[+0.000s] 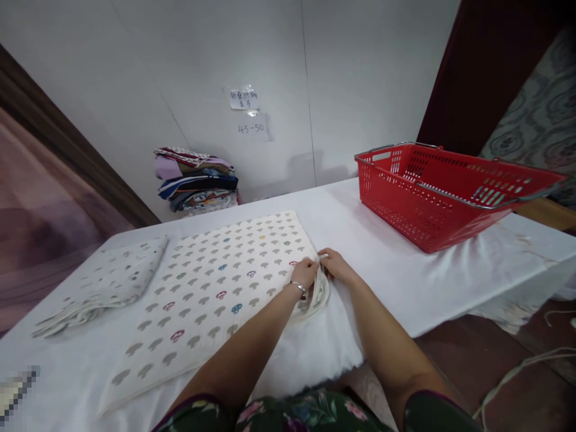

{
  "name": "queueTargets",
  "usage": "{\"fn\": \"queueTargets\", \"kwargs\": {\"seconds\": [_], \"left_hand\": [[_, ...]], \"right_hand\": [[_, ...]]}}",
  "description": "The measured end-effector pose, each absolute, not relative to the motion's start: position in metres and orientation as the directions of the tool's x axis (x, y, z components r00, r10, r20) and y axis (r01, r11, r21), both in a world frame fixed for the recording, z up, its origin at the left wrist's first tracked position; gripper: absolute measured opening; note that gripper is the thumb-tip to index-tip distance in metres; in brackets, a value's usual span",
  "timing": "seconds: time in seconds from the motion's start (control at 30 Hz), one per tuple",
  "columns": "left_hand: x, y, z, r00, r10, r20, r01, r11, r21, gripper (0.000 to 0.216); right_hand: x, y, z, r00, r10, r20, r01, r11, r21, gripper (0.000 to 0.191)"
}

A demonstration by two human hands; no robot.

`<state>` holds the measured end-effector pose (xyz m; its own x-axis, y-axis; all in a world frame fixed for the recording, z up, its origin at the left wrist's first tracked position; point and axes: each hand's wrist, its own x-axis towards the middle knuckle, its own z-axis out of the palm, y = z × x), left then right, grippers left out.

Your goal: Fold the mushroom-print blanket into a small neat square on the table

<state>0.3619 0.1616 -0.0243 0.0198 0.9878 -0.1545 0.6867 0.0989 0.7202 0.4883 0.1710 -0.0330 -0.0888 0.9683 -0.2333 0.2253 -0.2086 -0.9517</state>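
- Main thing is a cream mushroom-print cloth (216, 288), laid out in layers on a white-covered table (387, 282), between the middle and the near edge of the surface.
- Left hand (306, 273), the one with the silvery bracelet (299, 288), has thumb and fingers pinching the cloth's right-hand edge, where the layers bunch into rounded folds.
- Right hand (336, 267) is right beside it on the same edge, fingers bent, fingertips up against the cloth. Honestly can't tell if they're gripping it or just touching.
- Over toward the left edge of the surface there's another folded cloth (112, 273) with small scattered prints, just beside the mushroom one.
- Red basket (405, 198) sits by the far right corner, well apart from the hands.
- Past the far edge, up near the wall, there's a pile of folded clothes (198, 180); can't see what's under it.
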Motion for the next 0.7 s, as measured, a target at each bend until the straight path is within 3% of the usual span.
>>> {"fn": "queueTargets", "kwargs": {"seconds": [0.2,0.53,0.7], "left_hand": [[0.359,0.161,-0.026,0.017,0.985,-0.172,0.691,0.113,0.714,0.023],[0.358,0.152,-0.020,0.004,0.993,-0.115,0.725,0.077,0.685,0.017],[0.366,0.144,-0.007,0.045,0.995,-0.094,0.858,0.009,0.514,0.020]], "right_hand": [[0.491,0.170,-0.029,-0.097,0.964,-0.248,0.200,-0.226,-0.954,0.019],[0.490,0.164,-0.020,-0.083,0.960,-0.267,0.188,-0.248,-0.950,0.034],[0.489,0.164,-0.022,-0.076,0.967,-0.245,0.205,-0.225,-0.953,0.038]]}}
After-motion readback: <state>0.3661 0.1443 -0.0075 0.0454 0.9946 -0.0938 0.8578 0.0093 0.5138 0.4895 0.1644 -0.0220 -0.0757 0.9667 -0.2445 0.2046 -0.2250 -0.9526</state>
